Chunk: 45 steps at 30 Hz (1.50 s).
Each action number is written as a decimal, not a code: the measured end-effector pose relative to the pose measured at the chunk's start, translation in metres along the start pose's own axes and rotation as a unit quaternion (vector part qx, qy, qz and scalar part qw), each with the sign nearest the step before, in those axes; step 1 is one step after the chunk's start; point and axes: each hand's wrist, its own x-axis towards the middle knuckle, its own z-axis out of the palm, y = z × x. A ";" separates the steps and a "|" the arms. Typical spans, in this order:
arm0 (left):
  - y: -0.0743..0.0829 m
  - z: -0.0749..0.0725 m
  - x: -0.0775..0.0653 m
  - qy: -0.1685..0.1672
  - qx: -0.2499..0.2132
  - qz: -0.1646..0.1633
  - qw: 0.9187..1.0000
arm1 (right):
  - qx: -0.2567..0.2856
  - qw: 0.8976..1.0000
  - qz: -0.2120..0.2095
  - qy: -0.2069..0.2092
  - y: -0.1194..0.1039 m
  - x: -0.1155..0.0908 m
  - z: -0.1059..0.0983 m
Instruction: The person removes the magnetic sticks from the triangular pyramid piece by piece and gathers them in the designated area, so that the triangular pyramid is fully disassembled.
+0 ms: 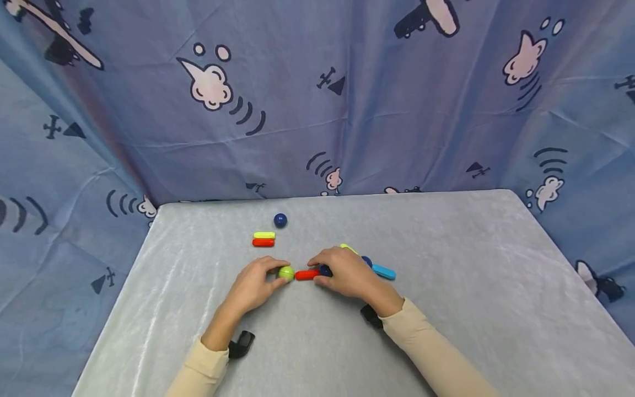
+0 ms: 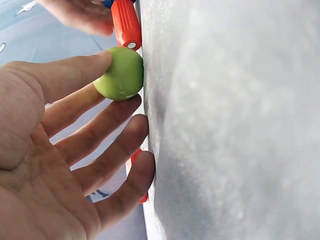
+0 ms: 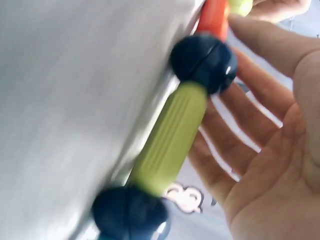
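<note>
My left hand [image 1: 256, 282] pinches a lime-green ball [image 2: 120, 74] between thumb and fingertips, low over the table. Facing it, my right hand [image 1: 349, 271] holds a red magnetic rod [image 1: 307, 274] between thumb and fingers, its free end right at the green ball. The rod's other end joins a navy ball [image 3: 202, 62]. From there a yellow-green rod [image 3: 172, 137] leads to a second navy ball [image 3: 131, 215], followed by a blue rod [image 1: 384, 272]. In the head view my right hand hides the middle of this chain.
Beyond my left hand, a loose yellow rod [image 1: 264, 235] and a red rod [image 1: 263, 242] lie side by side. A single navy ball [image 1: 280, 220] sits farther back on the grey cloth-covered table [image 1: 471, 264]. Blue printed curtains [image 1: 297, 110] surround the back and sides.
</note>
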 end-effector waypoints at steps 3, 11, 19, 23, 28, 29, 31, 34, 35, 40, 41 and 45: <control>0.000 -0.001 0.000 0.000 -0.001 -0.002 1.000 | -0.010 1.000 -0.022 -0.002 0.010 -0.005 -0.005; -0.001 -0.001 0.001 -0.001 -0.001 -0.006 1.000 | -0.020 0.996 -0.086 -0.010 0.027 -0.011 -0.010; 0.000 -0.001 0.000 -0.002 -0.008 -0.010 1.000 | -0.021 0.996 -0.085 -0.018 0.033 -0.014 -0.011; -0.001 0.000 0.000 -0.002 -0.011 -0.011 1.000 | -0.015 0.997 -0.078 -0.015 0.037 -0.016 -0.011; -0.002 0.000 0.000 0.003 -0.015 -0.009 1.000 | -0.018 0.997 -0.075 -0.012 0.042 -0.018 -0.012; -0.003 0.000 0.000 0.003 -0.016 -0.008 1.000 | -0.018 0.997 -0.075 -0.011 0.043 -0.018 -0.012; -0.004 0.001 -0.001 0.001 -0.016 -0.009 1.000 | -0.021 0.997 -0.072 -0.010 0.046 -0.019 -0.012; -0.005 0.003 -0.001 -0.002 -0.018 -0.012 1.000 | -0.026 0.997 -0.073 0.000 0.050 -0.021 -0.011; -0.005 0.003 -0.001 -0.003 -0.018 -0.013 1.000 | -0.027 0.997 -0.073 0.003 0.051 -0.022 -0.011; -0.005 0.003 -0.001 -0.001 -0.018 -0.014 1.000 | -0.025 0.997 -0.077 0.008 0.054 -0.023 -0.012; -0.005 0.003 -0.001 -0.001 -0.017 -0.014 1.000 | -0.024 0.997 -0.076 0.007 0.054 -0.023 -0.012; -0.004 0.002 -0.001 0.001 -0.016 -0.014 1.000 | -0.015 0.998 -0.068 0.004 0.055 -0.023 -0.012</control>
